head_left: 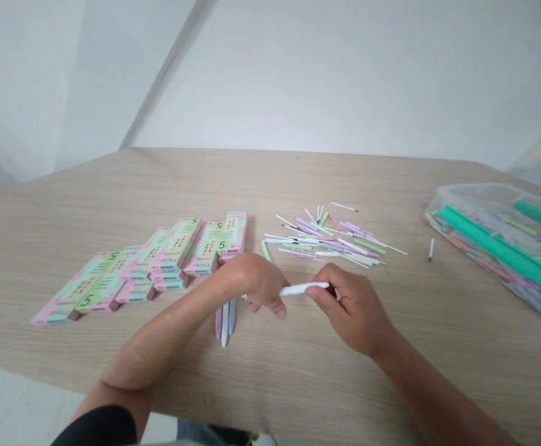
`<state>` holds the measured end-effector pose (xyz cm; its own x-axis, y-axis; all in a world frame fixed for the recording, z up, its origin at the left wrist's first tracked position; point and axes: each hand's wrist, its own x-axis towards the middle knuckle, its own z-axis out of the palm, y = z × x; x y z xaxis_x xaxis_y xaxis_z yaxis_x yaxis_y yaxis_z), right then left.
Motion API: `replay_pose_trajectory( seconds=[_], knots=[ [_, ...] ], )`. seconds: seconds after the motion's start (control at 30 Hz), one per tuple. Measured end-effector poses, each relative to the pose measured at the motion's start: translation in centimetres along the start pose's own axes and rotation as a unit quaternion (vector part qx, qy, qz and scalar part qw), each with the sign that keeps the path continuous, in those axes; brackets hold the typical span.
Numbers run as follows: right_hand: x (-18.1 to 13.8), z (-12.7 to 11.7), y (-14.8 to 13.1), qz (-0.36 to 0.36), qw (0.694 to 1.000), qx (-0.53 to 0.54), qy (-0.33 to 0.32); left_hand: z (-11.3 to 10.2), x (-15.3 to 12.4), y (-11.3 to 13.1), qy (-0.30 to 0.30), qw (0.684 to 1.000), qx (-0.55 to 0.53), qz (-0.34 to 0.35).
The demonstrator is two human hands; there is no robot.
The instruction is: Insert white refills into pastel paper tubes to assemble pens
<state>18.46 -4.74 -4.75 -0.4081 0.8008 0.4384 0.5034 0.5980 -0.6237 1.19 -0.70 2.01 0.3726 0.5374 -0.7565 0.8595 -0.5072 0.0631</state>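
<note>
A white pen (pixel 301 289) lies nearly level between my two hands, low above the table. My left hand (pixel 262 282) is bent over at the wrist and closed around the pen's left end, so that part is mostly hidden. The thumb and fingers of my right hand (pixel 351 303) pinch the pen's other end. Under my left wrist, several finished-looking pens (pixel 225 322) in purple, white and blue lie side by side, partly covered. Just beyond my hands is a loose pile of pen barrels and thin refills (pixel 330 238) in white, purple, green and pink.
Several pink and green boxes (pixel 177 244) marked 5 are stacked at the left. On the right stands a clear plastic container (pixel 456 193) of pen parts with a green strip (pixel 502 248). A short white piece (pixel 431 249) with a dark tip lies beside it.
</note>
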Motion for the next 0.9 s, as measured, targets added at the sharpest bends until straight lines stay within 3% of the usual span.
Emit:
replay_pose_trajectory(
  seconds=[0.2,0.33,0.53,0.7,0.9],
  knots=[
    [0.0,0.4,0.4,0.034,0.997,0.066,0.004,-0.1,-0.1,-0.2,-0.002,0.999,-0.029,0.037],
    [-0.3,0.0,0.5,0.015,0.989,0.149,-0.017,-0.2,-0.1,-0.3,-0.003,0.999,-0.027,0.040],
    [-0.4,-0.9,0.2,-0.041,0.998,0.051,0.000,-0.1,-0.1,-0.1,-0.009,0.999,-0.029,0.033],
    [-0.1,-1.0,-0.1,-0.021,1.000,-0.021,-0.005,0.0,0.0,0.0,-0.005,0.999,-0.027,0.026],
    [-0.4,-0.9,0.5,-0.001,0.998,0.048,-0.043,-0.2,0.0,-0.2,0.003,0.998,-0.034,0.052]
  ],
)
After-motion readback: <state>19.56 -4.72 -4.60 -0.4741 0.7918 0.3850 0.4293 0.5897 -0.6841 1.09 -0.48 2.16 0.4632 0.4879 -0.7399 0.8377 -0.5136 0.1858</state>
